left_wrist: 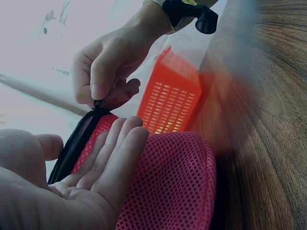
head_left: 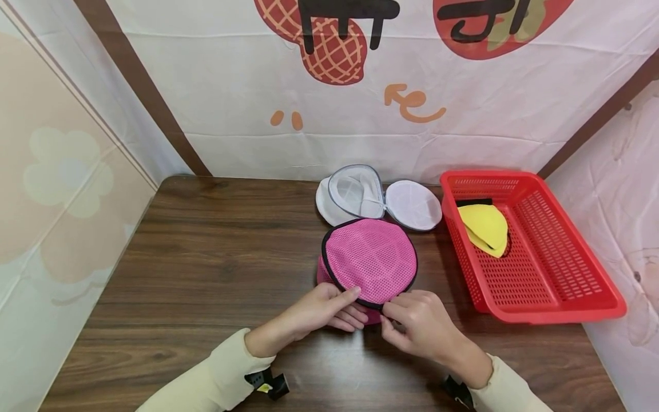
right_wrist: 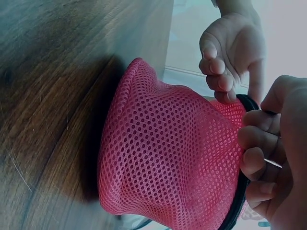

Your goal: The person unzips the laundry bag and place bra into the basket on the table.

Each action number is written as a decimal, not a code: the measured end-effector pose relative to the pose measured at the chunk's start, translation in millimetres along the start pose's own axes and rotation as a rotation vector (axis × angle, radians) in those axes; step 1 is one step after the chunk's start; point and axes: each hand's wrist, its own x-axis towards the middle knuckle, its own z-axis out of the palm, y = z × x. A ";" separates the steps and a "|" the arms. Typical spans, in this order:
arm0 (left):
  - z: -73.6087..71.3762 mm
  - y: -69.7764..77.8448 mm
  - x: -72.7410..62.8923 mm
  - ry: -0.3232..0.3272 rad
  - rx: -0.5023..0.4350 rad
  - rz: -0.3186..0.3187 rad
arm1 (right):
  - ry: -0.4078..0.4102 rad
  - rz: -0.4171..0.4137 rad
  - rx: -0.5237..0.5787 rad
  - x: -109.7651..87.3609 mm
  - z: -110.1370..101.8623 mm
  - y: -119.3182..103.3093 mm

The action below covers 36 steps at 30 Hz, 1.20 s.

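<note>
A pink mesh laundry bag [head_left: 370, 257] with a black zipper edge stands on the wooden table, its round lid facing up. My left hand [head_left: 332, 309] holds the near left of its rim, thumb on top and fingers against the side below. At the near right of the rim, my right hand [head_left: 419, 323] pinches the small dark zipper pull [left_wrist: 98, 103] between thumb and curled fingers. The right wrist view shows the bag's mesh side [right_wrist: 163, 143] bulging out. Behind the pink bag lie a white mesh bag [head_left: 355, 191] with grey edging and its round white flap [head_left: 413, 206].
To the right stands a red plastic basket [head_left: 561, 312] with slotted walls. Inside it, a folded yellow cloth item [head_left: 484, 226] lies near the left wall, with something black beside it. A printed white curtain [head_left: 231, 103] hangs along the table's back edge.
</note>
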 end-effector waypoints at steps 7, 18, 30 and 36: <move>1.0 -2.0 3.2 -0.004 -0.001 -0.009 | -0.009 -0.005 0.005 -0.5 2.1 -2.4; 0.9 -5.5 3.9 -0.017 -0.012 -0.018 | -0.025 0.001 0.002 -2.2 2.9 -3.2; 0.9 -6.9 4.0 -0.042 -0.033 -0.017 | -0.029 0.014 0.012 -4.0 3.2 -4.0; 0.2 -8.2 4.8 -0.052 -0.058 -0.004 | -0.040 0.024 0.008 -4.7 3.2 -2.7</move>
